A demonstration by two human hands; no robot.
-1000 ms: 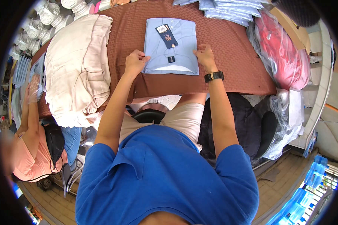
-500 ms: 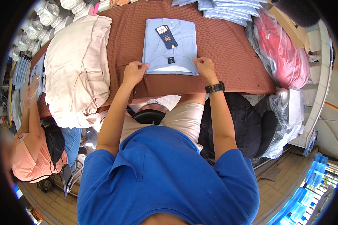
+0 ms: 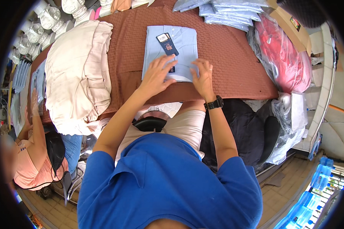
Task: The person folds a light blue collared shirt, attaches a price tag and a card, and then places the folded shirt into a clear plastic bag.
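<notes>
A folded light-blue shirt (image 3: 153, 47) lies flat on the table, its collar end toward me. A dark hang tag (image 3: 167, 44) rests on its front, just beyond my fingers. My left hand (image 3: 156, 77) is over the collar end, fingers spread and partly covering the small dark neck label (image 3: 172, 69). At the shirt's near right corner is my right hand (image 3: 203, 79), with thumb and fingers apart and nothing held between them. Whether the fingertips press on the cloth is hard to tell.
The brown-covered table (image 3: 233, 68) bears a cream fabric pile (image 3: 78, 72) on the left. Bagged blue shirts (image 3: 229, 13) lie at the far right, near red garments in plastic (image 3: 281, 53) and a cardboard box (image 3: 292, 26). White busts (image 3: 49, 17) stand far left; another person (image 3: 38, 152) sits there.
Both hands have let go of the shirt's near corners. The left has moved right, onto the collar area; the right has shifted slightly inward. The shirt sits slightly lower in view.
</notes>
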